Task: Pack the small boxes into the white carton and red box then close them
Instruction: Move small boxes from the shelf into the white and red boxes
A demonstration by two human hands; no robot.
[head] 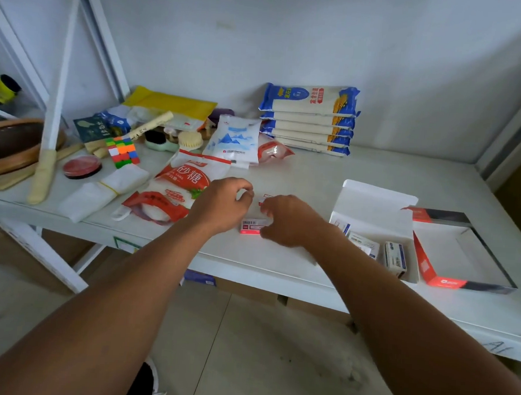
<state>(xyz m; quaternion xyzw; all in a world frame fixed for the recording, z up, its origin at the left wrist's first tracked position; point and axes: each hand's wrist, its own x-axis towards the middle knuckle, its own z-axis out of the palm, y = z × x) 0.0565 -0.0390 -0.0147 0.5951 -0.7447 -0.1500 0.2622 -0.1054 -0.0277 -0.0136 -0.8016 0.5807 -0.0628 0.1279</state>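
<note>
Two small red and white boxes lie on the white table in front of me: one small box [252,226] near the front, another small box [265,197] just behind it. My right hand [287,220] curls over the right end of the nearer box, thumb at its edge. My left hand [222,204] hovers to the left of both with fingers loosely curled and nothing visible in them. The white carton [374,210] stands open to the right with several small blue and white boxes [395,259] inside. The red box [463,255] lies open beside it, its inside bare.
Bags of sugar [180,189] lie left of my hands, with a blue and white bag [233,140] and stacked noodle packs [308,121] behind. A puzzle cube [122,152], brushes, a red tin [82,166] and folded white bags fill the far left. A shelf frame stands left.
</note>
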